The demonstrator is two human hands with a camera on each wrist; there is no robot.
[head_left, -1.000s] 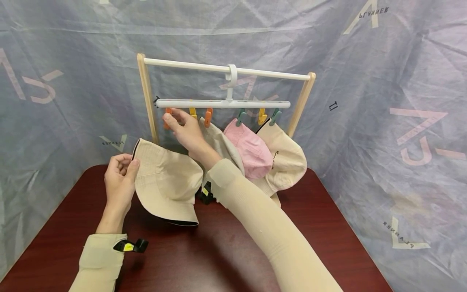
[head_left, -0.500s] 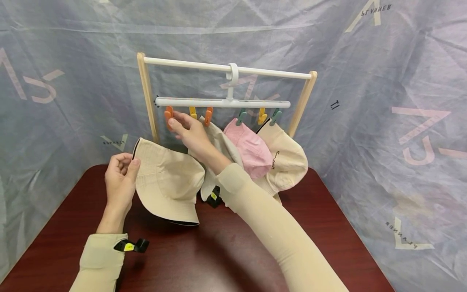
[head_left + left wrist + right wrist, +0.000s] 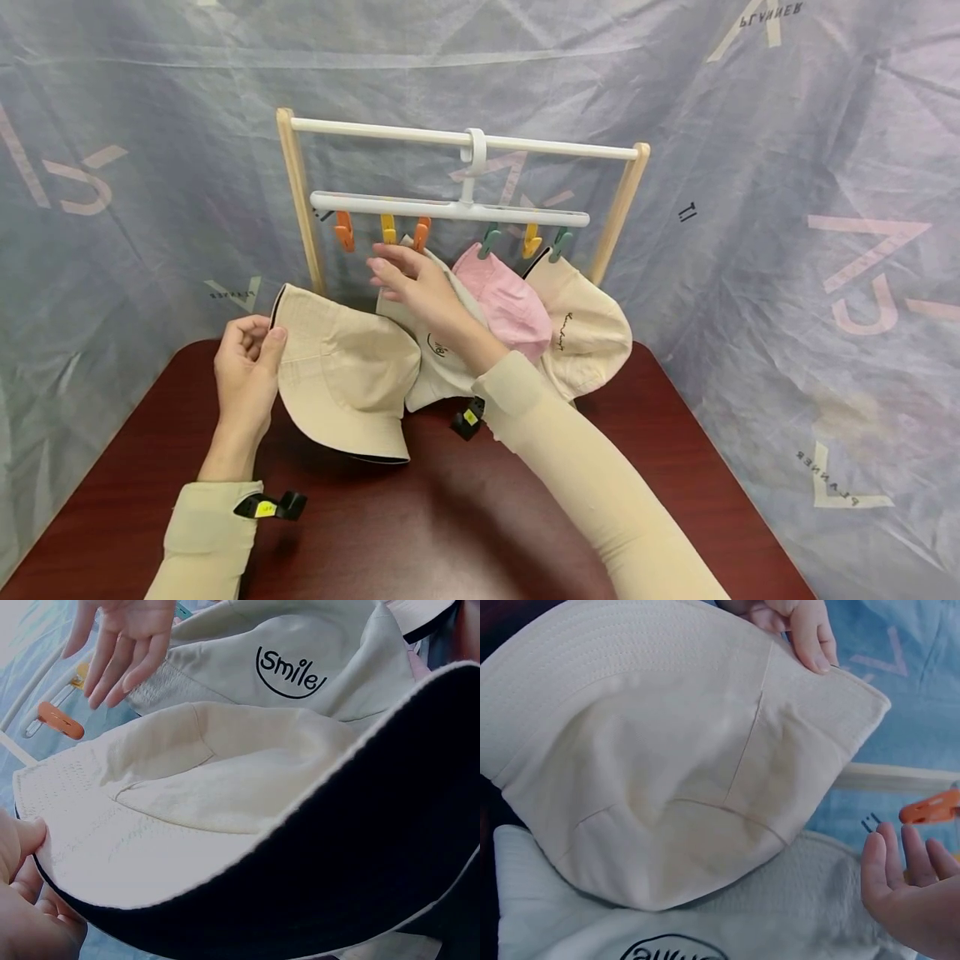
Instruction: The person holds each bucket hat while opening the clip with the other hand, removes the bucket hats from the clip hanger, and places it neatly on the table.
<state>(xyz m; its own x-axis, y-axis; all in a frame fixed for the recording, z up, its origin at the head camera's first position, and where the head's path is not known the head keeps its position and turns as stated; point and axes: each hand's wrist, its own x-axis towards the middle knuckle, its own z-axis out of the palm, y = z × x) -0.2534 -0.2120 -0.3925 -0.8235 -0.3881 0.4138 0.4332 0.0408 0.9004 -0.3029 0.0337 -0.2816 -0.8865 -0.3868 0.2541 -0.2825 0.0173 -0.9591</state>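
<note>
In the head view my left hand [image 3: 246, 371] pinches the brim edge of a beige bucket hat [image 3: 345, 367] with a black lining. Thumb in front, fingers behind, it holds the hat at the left end of the rack. My right hand [image 3: 427, 292] has its fingers extended and holds nothing. It hovers in front of a pale grey hat [image 3: 435, 379], which bears the word "Smile" in the left wrist view. Left of those fingertips hangs an orange clothespin [image 3: 344, 232] with nothing in it. The right wrist view shows this orange clothespin [image 3: 930, 808] close to the fingertips.
A white hanger [image 3: 450, 208] hooks onto the rack's white rod [image 3: 375, 129]. Green clothespins hold a pink hat [image 3: 502, 300] and a cream hat [image 3: 585, 333]. Yellow clothespins [image 3: 532, 241] hang between. The dark red table [image 3: 360, 542] lies below; grey cloth [image 3: 750, 250] surrounds it.
My right hand has let go of the leftmost orange clothespin and moved right and slightly down. The hanger has swung a little to the left. My left hand keeps the beige hat still.
</note>
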